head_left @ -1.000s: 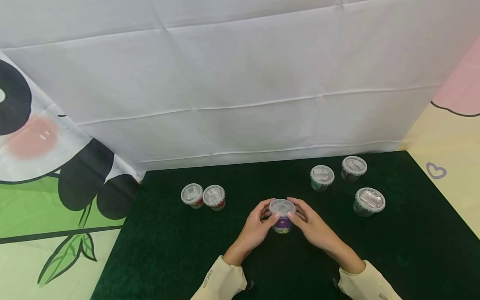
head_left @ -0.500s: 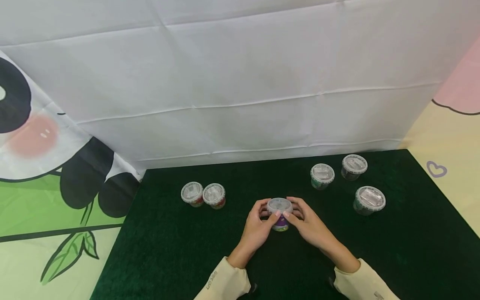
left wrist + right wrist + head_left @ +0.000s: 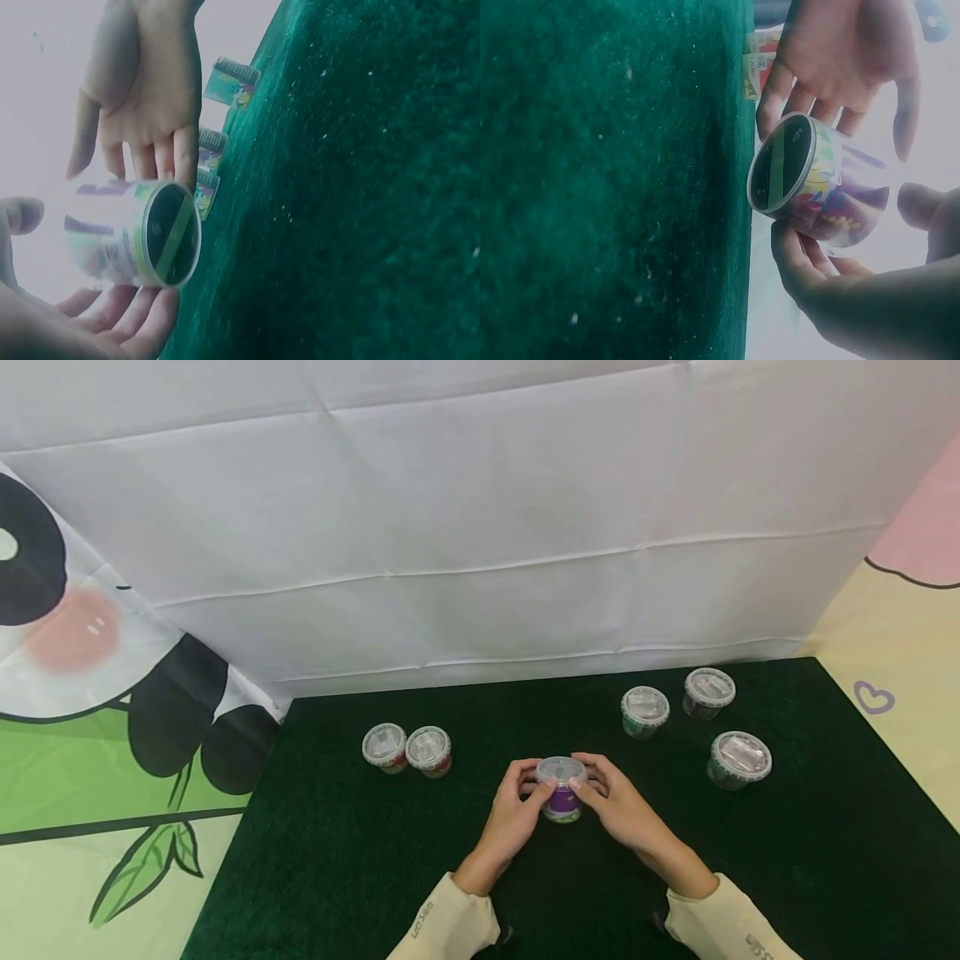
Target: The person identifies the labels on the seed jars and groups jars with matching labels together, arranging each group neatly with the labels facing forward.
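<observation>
A small clear plastic tub (image 3: 562, 803) with a purple label and a translucent lid is held between both hands in the head view. My left hand (image 3: 513, 817) grips its left side, and my right hand (image 3: 624, 814) grips the right. Both thumbs lie on the front under the lid's rim, while the other fingers curl behind. The wrist views show the underside of the tub (image 3: 174, 234), dark with a pale green stripe, raised off the table. Yellow and red printing shows on the tub (image 3: 825, 184) in the right wrist view.
Two lidded tubs with red labels, one (image 3: 384, 748) touching or nearly touching the other (image 3: 429, 752), stand at the left. Three more tubs (image 3: 645, 712), (image 3: 708, 693), (image 3: 739, 762) stand at the back right. Dark green cloth (image 3: 337, 877) covers the table; a white sheet (image 3: 480, 527) hangs behind.
Both hands have shifted slightly left with the tub over the last second. The tub's tilt has altered a little, showing more purple label than half a second ago. The other tubs stay put.
</observation>
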### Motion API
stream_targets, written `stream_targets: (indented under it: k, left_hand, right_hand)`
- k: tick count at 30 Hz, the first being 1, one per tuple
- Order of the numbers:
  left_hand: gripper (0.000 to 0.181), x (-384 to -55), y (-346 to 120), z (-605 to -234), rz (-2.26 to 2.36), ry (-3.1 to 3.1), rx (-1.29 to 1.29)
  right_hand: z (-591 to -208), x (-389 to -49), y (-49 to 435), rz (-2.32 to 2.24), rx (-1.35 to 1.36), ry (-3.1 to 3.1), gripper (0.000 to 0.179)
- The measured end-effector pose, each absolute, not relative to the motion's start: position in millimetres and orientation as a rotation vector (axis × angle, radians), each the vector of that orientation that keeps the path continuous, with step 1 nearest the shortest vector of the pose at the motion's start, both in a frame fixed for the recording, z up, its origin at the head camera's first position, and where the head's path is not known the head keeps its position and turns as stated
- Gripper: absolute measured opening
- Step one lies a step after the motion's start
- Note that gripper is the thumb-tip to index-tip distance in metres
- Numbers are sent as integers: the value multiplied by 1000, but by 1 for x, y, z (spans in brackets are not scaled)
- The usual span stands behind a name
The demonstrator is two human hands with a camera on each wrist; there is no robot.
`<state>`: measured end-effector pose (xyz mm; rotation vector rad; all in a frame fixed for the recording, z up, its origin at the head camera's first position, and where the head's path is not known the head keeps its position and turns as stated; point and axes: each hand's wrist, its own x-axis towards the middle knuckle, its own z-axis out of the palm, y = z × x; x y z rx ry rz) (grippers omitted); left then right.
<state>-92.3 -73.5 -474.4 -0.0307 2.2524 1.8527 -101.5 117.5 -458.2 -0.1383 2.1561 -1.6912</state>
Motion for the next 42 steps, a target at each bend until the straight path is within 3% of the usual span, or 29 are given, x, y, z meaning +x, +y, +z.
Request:
stream_targets:
  k: [13,26,42]
  left_hand:
    - [52,-95,-83,-473,1812,2141,54]
    - [52,-94,-77,-471,1887,2216,-72]
    - [42,-92,-78,-478,1920,2226,-24]
  right_hand:
    - [-457,-101,126,-1686,-148,1986,60]
    - [-456,-98,120,-1737,-112,2015,59]
    - [-463,-98,120,-1735,-128,2051,54]
